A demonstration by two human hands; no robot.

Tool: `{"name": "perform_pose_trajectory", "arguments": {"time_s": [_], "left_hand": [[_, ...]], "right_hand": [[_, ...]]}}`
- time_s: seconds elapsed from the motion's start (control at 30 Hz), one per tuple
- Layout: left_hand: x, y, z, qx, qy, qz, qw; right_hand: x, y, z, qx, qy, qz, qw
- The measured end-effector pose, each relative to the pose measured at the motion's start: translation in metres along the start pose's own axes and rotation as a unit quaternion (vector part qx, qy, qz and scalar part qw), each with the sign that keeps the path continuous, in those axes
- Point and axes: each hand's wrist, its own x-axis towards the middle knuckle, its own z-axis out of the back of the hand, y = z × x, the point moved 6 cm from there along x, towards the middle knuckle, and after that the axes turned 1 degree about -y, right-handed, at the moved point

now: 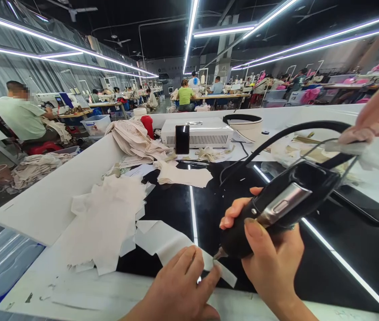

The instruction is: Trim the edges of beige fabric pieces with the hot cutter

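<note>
My right hand (274,263) is wrapped round a black corded handheld tool (239,234) with a silver switch plate. Its narrow metal tip points down left and meets a pale fabric strip (167,240) at the strip's right part. Across that strip lie the fingers of my left hand (184,283), apart and pressing it to the glossy black work surface (330,276); the index fingertip is just beside the tool's tip. To the left spreads a pile of pale cut fabric pieces (109,218).
Another person's blurred hand (376,111) reaches in at upper right, by the tool's black cable (286,129). Behind stand a white vented box (199,131), a phone (182,139) and a fabric heap (135,138). Low white walls (55,191) edge the table. People sit at sewing machines beyond.
</note>
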Motion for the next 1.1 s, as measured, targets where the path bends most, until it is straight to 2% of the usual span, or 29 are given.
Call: {"name": "perform_pose_trajectory", "arguments": {"time_s": [0.3,0.5,0.63,0.87,1.1], "left_hand": [[0.002,0.001,0.001,-0.04,0.011,0.008,0.999],[0.002,-0.003,-0.003,-0.053,0.041,0.013,0.998],[0.006,0.002,0.007,-0.085,0.04,0.011,0.995],[0.001,0.017,0.021,-0.123,0.087,0.037,0.988],[-0.003,0.02,0.02,-0.135,0.097,0.036,0.985]], "right_hand": [[0.005,-0.001,-0.004,0.018,-0.013,-0.009,1.0],[0.006,-0.007,-0.003,0.001,0.031,-0.006,0.999],[0.0,-0.001,-0.003,-0.016,0.007,-0.007,1.0],[-0.012,0.008,-0.013,0.009,-0.007,-0.01,1.0],[-0.013,0.008,-0.01,0.005,-0.009,-0.004,1.0]]}}
